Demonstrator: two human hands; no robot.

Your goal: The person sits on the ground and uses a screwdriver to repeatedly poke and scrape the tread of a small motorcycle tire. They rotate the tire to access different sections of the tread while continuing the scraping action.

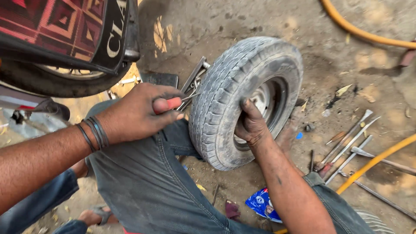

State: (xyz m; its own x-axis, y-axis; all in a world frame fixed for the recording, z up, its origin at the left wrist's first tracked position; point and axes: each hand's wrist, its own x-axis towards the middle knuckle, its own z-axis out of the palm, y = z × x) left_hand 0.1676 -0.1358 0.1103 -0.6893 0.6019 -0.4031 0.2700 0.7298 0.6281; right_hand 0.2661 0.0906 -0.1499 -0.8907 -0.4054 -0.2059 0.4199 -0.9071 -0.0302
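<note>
Seen from above, over bent knees in dark jeans [147, 182]. Dead centre: a small worn grey tyre [242, 97] on its metal rim, standing upright on dusty ground and leaning against the left knee.

Right hand [250, 125], at 6 o'clock of the rim's opening, fingers curled shut over the tyre's inner edge, bracing it.

Left hand [138, 113], at 9 o'clock of the tyre, closed in a fist around a red-handled tool [172, 103], its thin metal tip pointing at the tread just beside a flat metal bar.

At 4 o'clock, well apart: loose rods and levers [346, 145] on the dirt, a yellow hose beside them.

Likely step: probing or prying at the tread. Next calls for a firm brace and careful tip pressure.
</note>
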